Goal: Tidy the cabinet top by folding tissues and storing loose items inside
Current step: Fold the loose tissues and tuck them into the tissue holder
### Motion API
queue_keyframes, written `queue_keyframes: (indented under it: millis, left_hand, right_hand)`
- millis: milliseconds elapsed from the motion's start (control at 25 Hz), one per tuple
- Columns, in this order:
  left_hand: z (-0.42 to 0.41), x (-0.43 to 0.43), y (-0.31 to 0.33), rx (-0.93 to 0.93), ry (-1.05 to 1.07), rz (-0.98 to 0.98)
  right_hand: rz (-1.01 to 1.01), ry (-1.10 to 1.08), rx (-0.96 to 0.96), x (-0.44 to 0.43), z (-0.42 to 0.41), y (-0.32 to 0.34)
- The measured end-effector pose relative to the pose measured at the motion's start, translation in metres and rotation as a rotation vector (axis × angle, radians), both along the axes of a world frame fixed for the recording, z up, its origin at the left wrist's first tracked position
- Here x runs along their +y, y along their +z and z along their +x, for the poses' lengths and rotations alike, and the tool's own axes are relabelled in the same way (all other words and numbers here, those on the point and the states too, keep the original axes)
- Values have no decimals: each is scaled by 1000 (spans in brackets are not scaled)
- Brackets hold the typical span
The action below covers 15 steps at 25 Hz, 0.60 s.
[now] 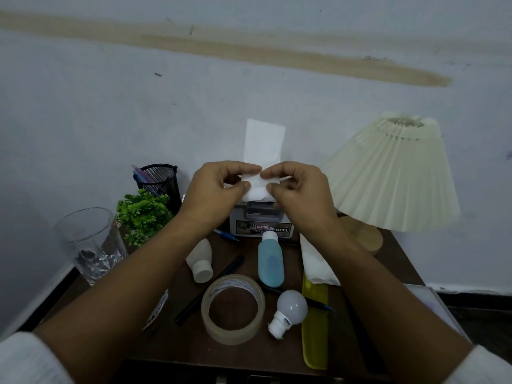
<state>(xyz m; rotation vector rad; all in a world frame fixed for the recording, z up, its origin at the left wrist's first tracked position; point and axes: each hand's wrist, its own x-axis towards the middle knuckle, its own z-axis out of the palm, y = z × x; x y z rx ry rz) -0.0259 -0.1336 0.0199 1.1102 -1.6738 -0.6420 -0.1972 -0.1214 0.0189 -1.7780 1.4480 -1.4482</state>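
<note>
A white tissue [263, 151] stands upright above the desk [393, 261], a narrow folded strip with its lower end doubled over and pinched at both sides. A second white tissue [315, 261] lies crumpled on the dark wooden top, right of a blue bottle [271, 261]. Loose around it lie a tape roll [233, 311], a white bulb [289, 311], a yellow comb [314, 328], a white bottle [200, 260] and pens [210, 289].

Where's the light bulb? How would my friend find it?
Start at the big roll of clear tape near the cabinet top's front edge. The light bulb lies just right of it, beside the yellow comb: the only round white globe with a stubby cap.
</note>
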Motion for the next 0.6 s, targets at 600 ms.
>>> queue_keyframes:
  millis: [600]
  left_hand:
    - [-19,-18,-12,-458,107,-30]
  right_hand:
    - [-34,-131,624,-3,0,-18]
